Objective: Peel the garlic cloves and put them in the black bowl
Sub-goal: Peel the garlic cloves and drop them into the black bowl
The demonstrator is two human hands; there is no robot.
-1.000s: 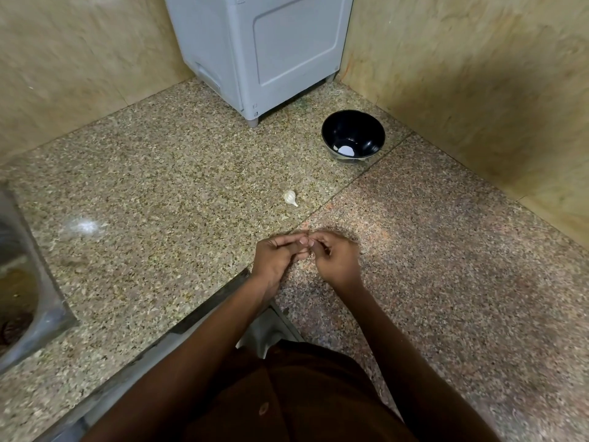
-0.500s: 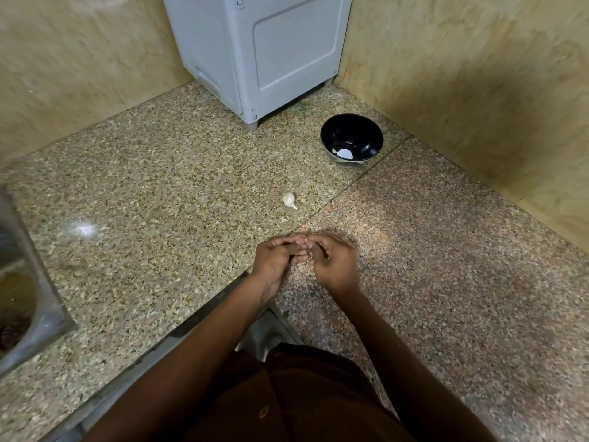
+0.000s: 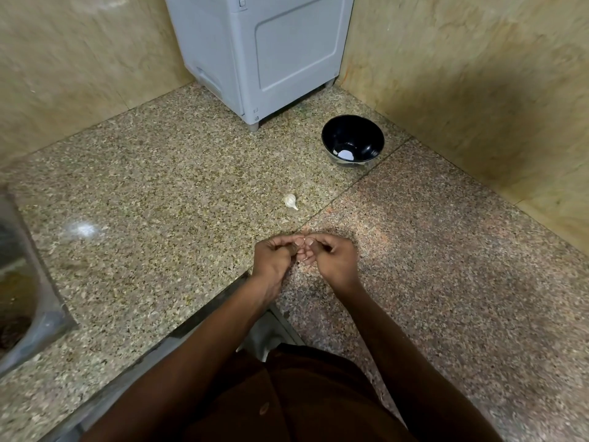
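**Q:** What do the hands hold, and how?

**A:** The left hand [image 3: 274,257] and right hand [image 3: 331,257] meet fingertip to fingertip above the granite countertop [image 3: 159,186]. Both sets of fingers are curled inward, pinching a small item between them. That item is almost wholly hidden; judged from the task, it is a garlic clove being peeled.

**Q:** Where are the task's other things?

**A:** A garlic piece [image 3: 290,201], white, with its pointed tip aimed toward the person and slightly right, lies on the countertop just beyond the hands. The black bowl [image 3: 352,140] stands well beyond that, forward and to the right, near the grey appliance [image 3: 264,52] and the corner of the wall. Something pale lies in its bottom: a clove or a reflection, one cannot tell.

**Q:** Which relation governs the coming move?

**A:** The bowl lies ahead and to the right of the hands, so the right hand is nearer. Delivery probably calls for a forward-right reach, passing right of the loose garlic.
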